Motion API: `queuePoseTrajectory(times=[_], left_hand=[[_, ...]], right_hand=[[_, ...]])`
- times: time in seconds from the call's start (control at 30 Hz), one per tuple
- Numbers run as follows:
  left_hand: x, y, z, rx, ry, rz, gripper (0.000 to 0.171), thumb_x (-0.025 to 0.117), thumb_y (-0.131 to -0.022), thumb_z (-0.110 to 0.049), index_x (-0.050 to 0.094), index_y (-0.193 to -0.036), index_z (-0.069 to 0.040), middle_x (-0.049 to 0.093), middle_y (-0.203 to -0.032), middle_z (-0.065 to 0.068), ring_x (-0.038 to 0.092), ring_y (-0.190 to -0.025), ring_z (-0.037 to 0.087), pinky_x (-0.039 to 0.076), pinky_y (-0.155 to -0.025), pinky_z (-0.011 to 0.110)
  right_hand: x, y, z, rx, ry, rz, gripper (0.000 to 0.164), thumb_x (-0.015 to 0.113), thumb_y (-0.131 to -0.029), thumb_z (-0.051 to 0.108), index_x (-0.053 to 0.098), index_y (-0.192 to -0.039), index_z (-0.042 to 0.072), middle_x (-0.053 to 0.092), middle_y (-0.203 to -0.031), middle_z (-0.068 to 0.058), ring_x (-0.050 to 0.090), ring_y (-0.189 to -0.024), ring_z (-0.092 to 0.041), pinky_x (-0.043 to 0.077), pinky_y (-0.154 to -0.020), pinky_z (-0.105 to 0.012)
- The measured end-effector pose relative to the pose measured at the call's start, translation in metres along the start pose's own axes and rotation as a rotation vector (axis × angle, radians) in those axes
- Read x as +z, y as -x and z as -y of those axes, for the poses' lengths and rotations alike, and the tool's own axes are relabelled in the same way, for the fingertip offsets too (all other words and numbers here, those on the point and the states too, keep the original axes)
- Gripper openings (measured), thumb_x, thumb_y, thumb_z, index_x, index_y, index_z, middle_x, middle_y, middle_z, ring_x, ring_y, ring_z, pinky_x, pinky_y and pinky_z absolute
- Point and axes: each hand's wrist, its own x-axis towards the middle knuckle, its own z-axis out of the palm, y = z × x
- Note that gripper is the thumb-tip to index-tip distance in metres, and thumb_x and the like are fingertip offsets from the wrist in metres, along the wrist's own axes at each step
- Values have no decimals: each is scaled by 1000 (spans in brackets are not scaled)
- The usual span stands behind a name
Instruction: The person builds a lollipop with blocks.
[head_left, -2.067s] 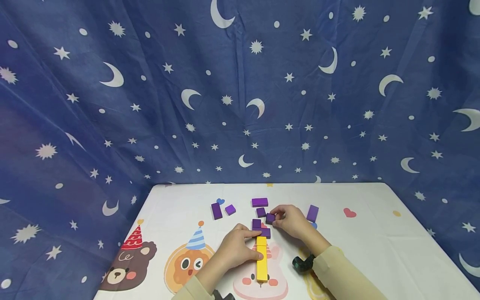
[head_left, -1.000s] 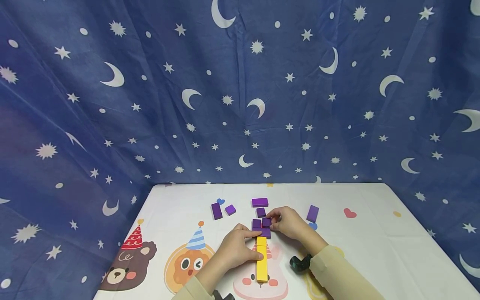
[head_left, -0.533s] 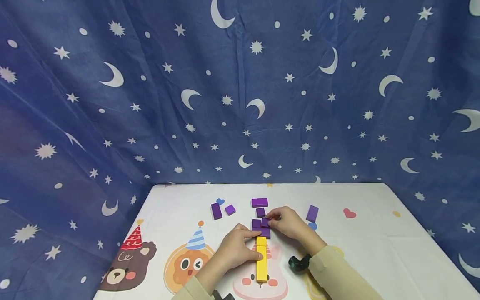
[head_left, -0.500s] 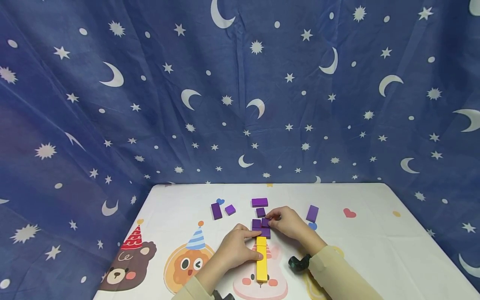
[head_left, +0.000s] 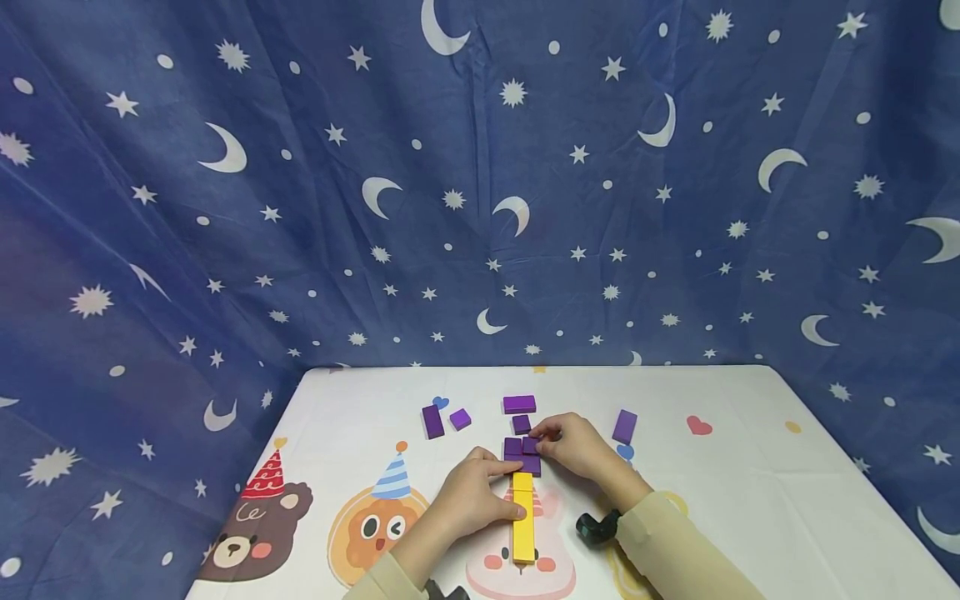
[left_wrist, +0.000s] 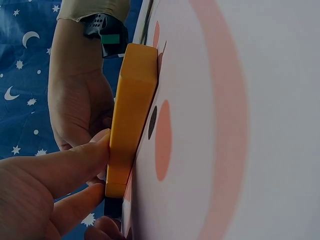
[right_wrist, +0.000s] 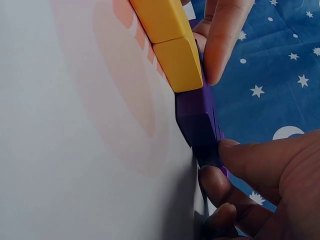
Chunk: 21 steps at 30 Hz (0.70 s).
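Pinching small purple block [head_left: 528, 447]: right hand [head_left: 573, 444]; left hand [head_left: 474, 497] unclenched, thumb touching long yellow block [head_left: 523, 537].

My left forearm [head_left: 424, 543] slants inward, and my left hand [head_left: 474, 498] reaches with its index finger [head_left: 506, 467] straight and its thumb [head_left: 508, 510] spread apart from it. My right forearm [head_left: 627, 483] angles in from the other side, and my right hand [head_left: 576, 446] pinches between thumb [right_wrist: 255, 157] and bent index finger [right_wrist: 216, 182]. My hands are near each other but apart, their backs turned up.
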Motion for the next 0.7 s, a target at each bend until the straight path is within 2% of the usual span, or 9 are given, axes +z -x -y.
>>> queuePoseTrajectory(times=[0.7], left_hand=[[0,1,-3,1,1,2,69,101,-69,-35,78,-134,-29,58,-109,-3,51,-92,13,44,-79,27]], right_hand=[[0,1,-1,-1,-16,11,15,80,-93,9,84,-103,20,70,-85,7,58,-84,-12,49,-85,-37]])
